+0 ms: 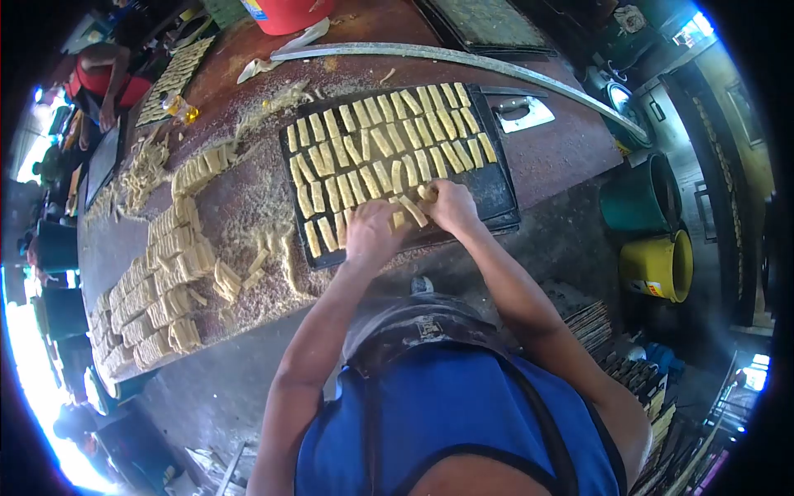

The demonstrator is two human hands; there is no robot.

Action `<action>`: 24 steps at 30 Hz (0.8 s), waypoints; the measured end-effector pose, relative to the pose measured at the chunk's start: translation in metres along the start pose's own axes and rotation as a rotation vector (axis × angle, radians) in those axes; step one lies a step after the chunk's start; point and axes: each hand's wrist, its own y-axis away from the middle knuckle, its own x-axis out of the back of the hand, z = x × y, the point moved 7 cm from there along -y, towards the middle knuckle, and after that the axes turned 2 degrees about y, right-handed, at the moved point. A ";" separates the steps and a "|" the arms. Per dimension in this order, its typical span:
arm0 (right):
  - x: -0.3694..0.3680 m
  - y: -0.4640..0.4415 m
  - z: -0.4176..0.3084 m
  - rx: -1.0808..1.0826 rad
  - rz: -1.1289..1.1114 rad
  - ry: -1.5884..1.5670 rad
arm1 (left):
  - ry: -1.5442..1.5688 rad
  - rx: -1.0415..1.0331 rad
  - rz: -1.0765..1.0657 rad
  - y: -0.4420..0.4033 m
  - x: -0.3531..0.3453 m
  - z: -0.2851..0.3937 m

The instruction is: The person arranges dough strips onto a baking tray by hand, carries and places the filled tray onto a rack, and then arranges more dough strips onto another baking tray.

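Rows of pale dough sticks [382, 139] lie on a black baking tray [496, 194] at the table's near edge. My left hand [372, 233] is over the front row, its fingers curled down and closed. Whatever it grips is hidden by the hand, with dough sticks close by its thumb side. To its right, my right hand [452, 207] pinches a short dough stick [427, 193] between thumb and fingers. A tilted dough stick [413, 211] lies between the two hands.
Stacked dough sticks [157, 302] and crumbs cover the table's left part. A long metal strip [463, 58] crosses behind the tray, beside a flat scraper [527, 114]. A red bucket [288, 15] stands at the back. Green [633, 202] and yellow buckets [653, 266] stand right; another person [103, 74] is far left.
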 end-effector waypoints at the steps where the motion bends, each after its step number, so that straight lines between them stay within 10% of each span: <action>1: -0.002 -0.003 0.006 0.027 0.033 0.056 | -0.051 0.024 -0.066 -0.005 -0.002 0.013; 24: 0.020 -0.010 0.025 -0.084 0.213 0.142 | -0.049 -0.221 -0.240 -0.036 -0.030 0.037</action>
